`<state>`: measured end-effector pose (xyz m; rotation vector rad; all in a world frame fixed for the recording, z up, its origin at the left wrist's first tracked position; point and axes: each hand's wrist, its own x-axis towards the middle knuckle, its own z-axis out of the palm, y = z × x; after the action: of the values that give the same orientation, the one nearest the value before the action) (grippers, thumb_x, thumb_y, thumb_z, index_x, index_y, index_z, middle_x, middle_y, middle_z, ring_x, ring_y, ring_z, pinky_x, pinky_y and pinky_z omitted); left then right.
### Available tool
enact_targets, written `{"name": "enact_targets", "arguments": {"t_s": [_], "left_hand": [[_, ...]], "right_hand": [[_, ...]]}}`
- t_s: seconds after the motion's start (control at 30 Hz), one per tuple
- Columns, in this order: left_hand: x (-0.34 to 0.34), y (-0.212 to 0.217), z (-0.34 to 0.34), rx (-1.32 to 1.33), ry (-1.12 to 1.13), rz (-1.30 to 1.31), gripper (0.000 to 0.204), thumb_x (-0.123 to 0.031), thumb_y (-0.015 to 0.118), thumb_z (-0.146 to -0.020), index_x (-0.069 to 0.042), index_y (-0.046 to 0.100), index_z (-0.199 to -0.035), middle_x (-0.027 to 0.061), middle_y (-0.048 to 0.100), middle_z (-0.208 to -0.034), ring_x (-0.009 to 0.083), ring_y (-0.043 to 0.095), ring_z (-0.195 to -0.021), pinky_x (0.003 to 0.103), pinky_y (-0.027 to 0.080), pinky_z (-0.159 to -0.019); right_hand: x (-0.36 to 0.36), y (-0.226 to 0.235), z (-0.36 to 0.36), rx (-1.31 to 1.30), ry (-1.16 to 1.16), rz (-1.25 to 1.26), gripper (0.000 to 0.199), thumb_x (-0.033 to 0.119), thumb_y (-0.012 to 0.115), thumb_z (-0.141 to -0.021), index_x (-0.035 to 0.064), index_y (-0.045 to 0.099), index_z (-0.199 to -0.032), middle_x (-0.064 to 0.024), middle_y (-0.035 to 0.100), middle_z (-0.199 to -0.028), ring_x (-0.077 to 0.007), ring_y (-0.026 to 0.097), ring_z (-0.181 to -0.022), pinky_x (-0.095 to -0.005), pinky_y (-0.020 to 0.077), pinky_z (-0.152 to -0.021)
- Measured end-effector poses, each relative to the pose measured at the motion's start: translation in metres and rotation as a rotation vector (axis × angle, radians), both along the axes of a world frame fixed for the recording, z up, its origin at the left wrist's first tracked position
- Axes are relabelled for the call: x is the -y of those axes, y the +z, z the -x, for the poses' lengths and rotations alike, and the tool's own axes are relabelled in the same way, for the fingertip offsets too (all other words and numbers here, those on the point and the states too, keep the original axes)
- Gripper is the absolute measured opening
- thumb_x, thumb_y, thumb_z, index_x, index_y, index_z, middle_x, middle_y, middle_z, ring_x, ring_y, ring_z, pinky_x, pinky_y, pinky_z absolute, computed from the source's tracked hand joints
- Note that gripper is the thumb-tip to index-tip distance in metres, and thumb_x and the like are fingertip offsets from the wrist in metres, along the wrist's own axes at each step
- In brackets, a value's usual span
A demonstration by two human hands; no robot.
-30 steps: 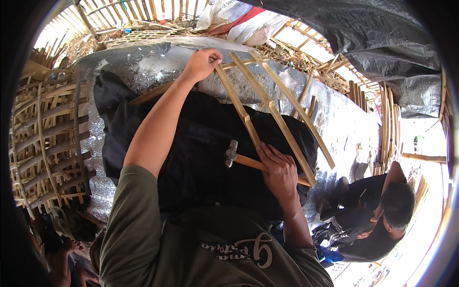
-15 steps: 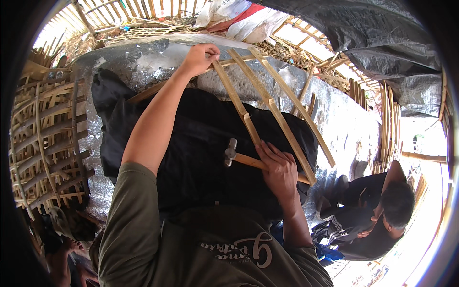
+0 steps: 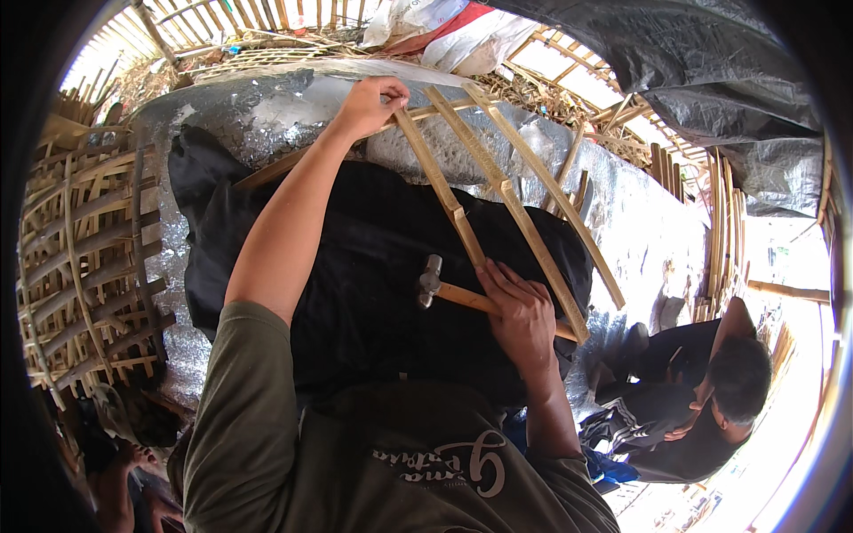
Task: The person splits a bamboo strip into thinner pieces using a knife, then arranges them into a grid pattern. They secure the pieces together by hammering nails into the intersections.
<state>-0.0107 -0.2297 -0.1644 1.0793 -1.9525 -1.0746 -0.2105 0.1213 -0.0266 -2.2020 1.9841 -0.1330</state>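
My left hand (image 3: 370,107) is raised at the far side, its fingers closed on the upper end of a bamboo slat (image 3: 433,178). That slat runs down toward me, and its lower end meets the fingers of my right hand (image 3: 520,311). The same right hand is wrapped round the wooden handle of a hammer (image 3: 428,282), whose metal head points left over black cloth (image 3: 355,240). To the right lie two more slats, a middle one (image 3: 524,222) and an outer one (image 3: 569,209). A crosswise strip (image 3: 284,166) passes under the slats' far ends, partly hidden by my left arm.
A woven bamboo lattice (image 3: 84,258) stands at the left. At the lower right a person (image 3: 702,391) sits close by; part of another person (image 3: 124,444) shows at lower left. Dark sheeting (image 3: 711,80) hangs at the upper right. White and red sacks (image 3: 462,40) lie at the back.
Almost nothing differs. My left hand and the slats have shifted very slightly; both hands keep their holds.
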Motion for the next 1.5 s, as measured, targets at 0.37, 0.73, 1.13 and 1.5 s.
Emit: {"name": "enact_targets", "arguments": {"t_s": [0.37,0.73,1.13,1.5], "left_hand": [[-0.001,0.004,-0.001,0.01,-0.009,-0.091,0.016,-0.014,0.073,-0.093,-0.007,0.075,-0.107,0.0051,0.076,-0.1,0.0167,0.07,-0.096,0.034,0.054,-0.09],[0.001,0.003,-0.004,-0.001,-0.01,-0.078,0.017,-0.015,0.074,-0.092,-0.007,0.076,-0.107,0.0054,0.077,-0.102,0.0184,0.07,-0.099,0.036,0.053,-0.092],[-0.002,0.01,-0.003,0.079,0.0,-0.087,0.018,-0.013,0.073,-0.092,-0.009,0.078,-0.109,0.0058,0.077,-0.107,0.0157,0.071,-0.096,0.032,0.055,-0.092],[-0.007,0.004,-0.001,0.046,0.035,0.021,0.021,-0.018,0.079,-0.087,-0.008,0.078,-0.105,0.0073,0.077,-0.103,0.0199,0.071,-0.094,0.035,0.054,-0.089]], "right_hand": [[0.0,0.001,0.001,0.025,-0.008,-0.012,0.06,0.001,0.072,-0.076,0.0162,0.065,-0.133,-0.0033,0.064,-0.137,-0.0203,0.061,-0.126,-0.0384,0.0492,-0.096],[0.001,0.001,0.001,0.022,-0.009,0.003,0.058,0.0,0.072,-0.076,0.0158,0.066,-0.131,-0.0061,0.065,-0.135,-0.0202,0.062,-0.125,-0.038,0.0494,-0.095],[-0.001,0.002,-0.001,-0.027,-0.009,0.002,0.054,0.0,0.07,-0.078,0.0155,0.066,-0.13,-0.0073,0.066,-0.131,-0.0203,0.062,-0.125,-0.0391,0.049,-0.095],[-0.001,0.001,-0.001,-0.018,-0.012,-0.005,0.057,0.0,0.07,-0.077,0.0158,0.066,-0.131,-0.0071,0.066,-0.132,-0.0203,0.062,-0.125,-0.0385,0.0492,-0.096]]}}
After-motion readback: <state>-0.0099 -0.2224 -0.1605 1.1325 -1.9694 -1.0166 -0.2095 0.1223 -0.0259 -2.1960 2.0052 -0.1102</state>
